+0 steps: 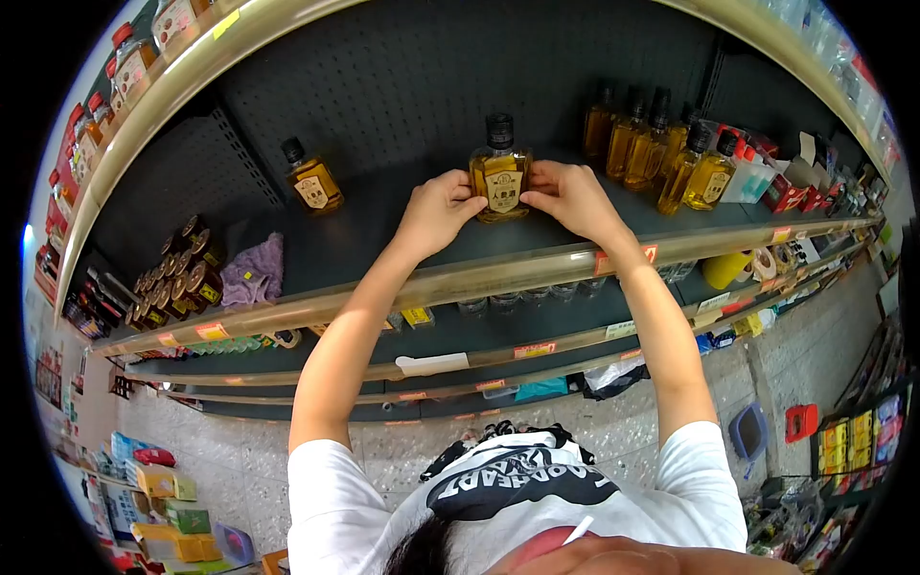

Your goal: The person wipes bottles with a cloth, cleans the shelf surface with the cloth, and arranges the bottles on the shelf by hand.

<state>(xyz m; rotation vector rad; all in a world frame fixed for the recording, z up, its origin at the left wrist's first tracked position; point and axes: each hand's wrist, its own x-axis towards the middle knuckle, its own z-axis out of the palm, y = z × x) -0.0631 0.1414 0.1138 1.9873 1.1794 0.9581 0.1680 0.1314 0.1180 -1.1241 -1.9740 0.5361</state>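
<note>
A flat glass bottle of amber liquor, with a black cap and cream label, stands upright near the middle of the dark shelf. My left hand grips its left side between thumb and fingers. On its right side, my right hand holds it the same way. A similar amber bottle stands alone farther left. To the right, a group of matching bottles is clustered, some with their labels turned away from me.
A purple cloth lies at the left beside several stacked dark-lidded jars. Red and white boxes sit at the right end. The shelf's front rail carries price tags, with lower shelves beneath. Red-capped bottles line the upper shelf.
</note>
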